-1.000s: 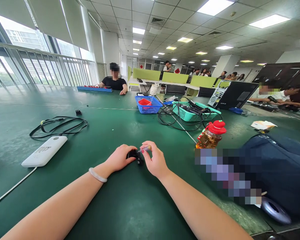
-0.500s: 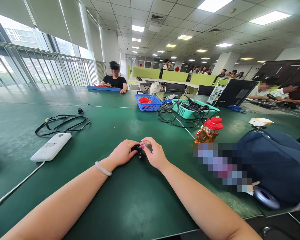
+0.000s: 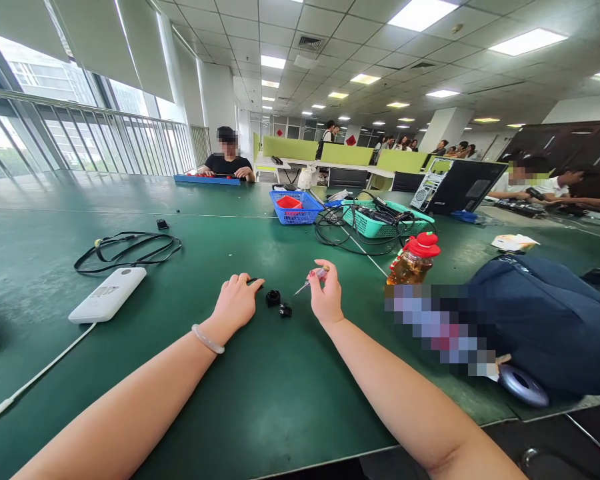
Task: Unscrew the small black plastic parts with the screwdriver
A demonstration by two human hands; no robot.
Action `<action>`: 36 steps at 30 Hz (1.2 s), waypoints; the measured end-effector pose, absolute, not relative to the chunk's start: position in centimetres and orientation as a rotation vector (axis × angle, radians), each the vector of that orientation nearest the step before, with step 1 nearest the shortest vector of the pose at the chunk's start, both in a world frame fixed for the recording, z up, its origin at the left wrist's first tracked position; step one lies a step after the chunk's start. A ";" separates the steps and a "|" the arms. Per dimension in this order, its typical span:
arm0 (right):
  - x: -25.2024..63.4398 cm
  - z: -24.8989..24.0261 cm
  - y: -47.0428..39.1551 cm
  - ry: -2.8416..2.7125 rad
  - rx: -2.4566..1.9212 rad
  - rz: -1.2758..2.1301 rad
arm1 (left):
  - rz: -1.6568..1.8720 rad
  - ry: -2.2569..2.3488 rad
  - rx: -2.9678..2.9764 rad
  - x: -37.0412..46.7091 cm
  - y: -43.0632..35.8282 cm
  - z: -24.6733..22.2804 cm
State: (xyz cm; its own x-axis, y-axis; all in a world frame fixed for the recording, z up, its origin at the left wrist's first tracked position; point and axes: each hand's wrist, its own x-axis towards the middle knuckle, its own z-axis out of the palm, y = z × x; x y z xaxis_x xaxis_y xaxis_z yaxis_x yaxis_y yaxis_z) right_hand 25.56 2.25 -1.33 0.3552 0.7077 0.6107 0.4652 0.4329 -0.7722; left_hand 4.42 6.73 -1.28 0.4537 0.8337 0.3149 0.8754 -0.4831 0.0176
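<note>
My right hand [image 3: 327, 297] is closed around the handle of a small screwdriver [image 3: 310, 283], its thin metal shaft pointing down and left. On the green table [image 3: 270, 387], my left hand [image 3: 236, 301] rests with its fingers closed on a thin black piece [image 3: 255, 283], mostly hidden by the hand. Between the two hands lie a round black part [image 3: 273, 298] and a smaller, shiny black part [image 3: 285, 311]. Neither hand touches these two parts.
On the left are a white power bank [image 3: 109, 295] and a coiled black cable [image 3: 125, 250]. Farther back stand a blue basket [image 3: 296, 215] and a green basket [image 3: 367, 227] with cables. A red-capped bottle [image 3: 413, 261] and dark blue bag [image 3: 535, 320] are right. A person [image 3: 229, 163] sits opposite.
My hands have moved apart. The screwdriver has come away to the right, and my left hand has shifted left with the thin black piece. Two black parts now lie uncovered between them.
</note>
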 end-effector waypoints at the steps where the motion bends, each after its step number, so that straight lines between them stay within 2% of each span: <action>1: 25.5 -1.3 2.2 -1.290 -1.207 0.219 | -0.399 -1.520 -2.557 4.3 6.7 -1.4; 8: 25.3 -1.1 1.8 -1.376 -1.227 0.195 | -0.322 -1.562 -2.536 4.4 6.6 -1.1; 16: 25.4 -1.1 2.0 -1.355 -1.223 0.197 | -0.636 -1.342 -2.936 5.2 6.5 -1.4; 24: 25.6 -1.1 2.2 -1.335 -1.228 0.197 | -0.440 -1.298 -2.991 6.1 4.1 -1.6; 36: 25.4 -1.4 2.2 -1.380 -1.241 0.191 | -0.369 -1.339 -2.839 7.5 2.7 -1.4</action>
